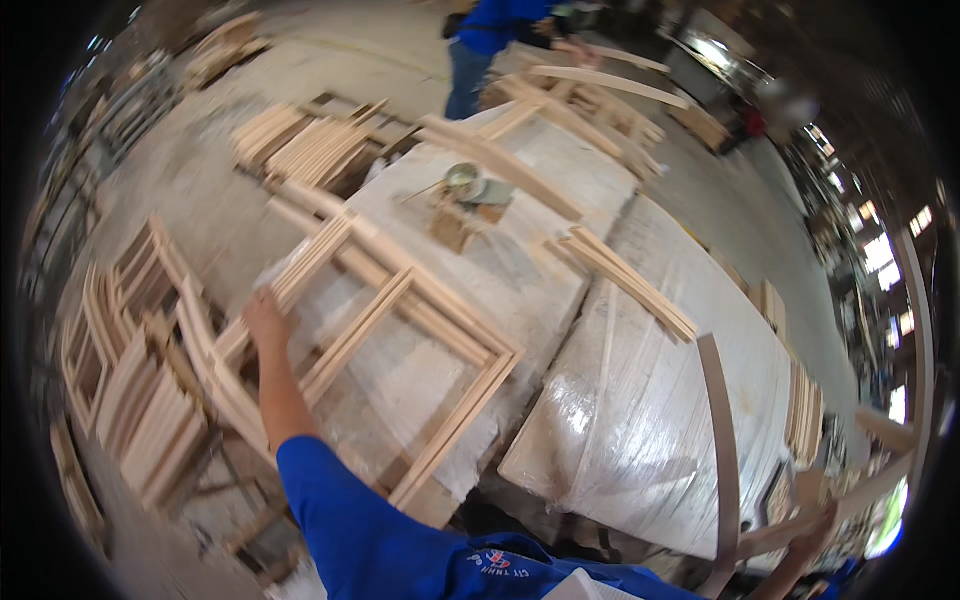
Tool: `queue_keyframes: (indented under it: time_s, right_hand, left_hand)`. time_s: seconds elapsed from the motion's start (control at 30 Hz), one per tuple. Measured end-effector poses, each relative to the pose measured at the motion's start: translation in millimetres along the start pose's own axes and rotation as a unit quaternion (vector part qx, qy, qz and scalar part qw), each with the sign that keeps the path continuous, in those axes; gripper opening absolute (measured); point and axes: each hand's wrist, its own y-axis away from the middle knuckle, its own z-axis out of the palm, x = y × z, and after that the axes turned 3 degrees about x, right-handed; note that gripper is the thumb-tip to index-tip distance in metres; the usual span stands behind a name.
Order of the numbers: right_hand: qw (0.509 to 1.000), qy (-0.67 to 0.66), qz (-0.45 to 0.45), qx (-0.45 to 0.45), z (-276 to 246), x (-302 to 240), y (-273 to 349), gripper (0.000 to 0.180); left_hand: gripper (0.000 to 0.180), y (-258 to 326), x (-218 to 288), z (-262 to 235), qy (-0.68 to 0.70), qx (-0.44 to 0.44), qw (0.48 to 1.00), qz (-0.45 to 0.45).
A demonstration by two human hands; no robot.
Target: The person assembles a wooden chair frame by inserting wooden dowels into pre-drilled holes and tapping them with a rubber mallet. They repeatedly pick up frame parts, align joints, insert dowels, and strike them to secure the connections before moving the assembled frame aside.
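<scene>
A pale wooden frame [400, 285] with crossbars lies at the left of the wrapped table. My left hand [268, 318] is closed round its left end. At the lower right, my right hand [815, 532] grips a second wooden frame [722, 440], made of long curved pieces joined by a crosspiece. This one is tilted up beside the table's right edge, and part of it runs out of view. My right fingers are partly blurred. A bundle of thin wooden strips [630, 285] rests on the table between the two frames.
Plastic-wrapped tabletops [660, 400] meet at a dark gap. A small tin [462, 182] stands near a wood block [450, 230]. Stacked chair parts [160, 420] crowd the left floor. Beyond the far end, a co-worker in blue [490, 35] stands by more wooden pieces [600, 110].
</scene>
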Motion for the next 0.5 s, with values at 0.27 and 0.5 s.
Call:
queue_keyframes:
  time_s: [0.27, 0.5]
  right_hand:
    - [0.989, 0.003, -0.042, 0.144, -43.6, 9.5, 21.3, 0.027]
    - [0.989, 0.012, -0.062, 0.132, -57.3, -0.2, -12.9, 0.033]
  left_hand:
    - [0.094, -5.6, 45.6, -34.6, -0.022, -0.148, 0.986, 0.079]
    - [0.082, 30.0, 38.8, -128.6, -0.041, -0.123, 0.988, 0.086]
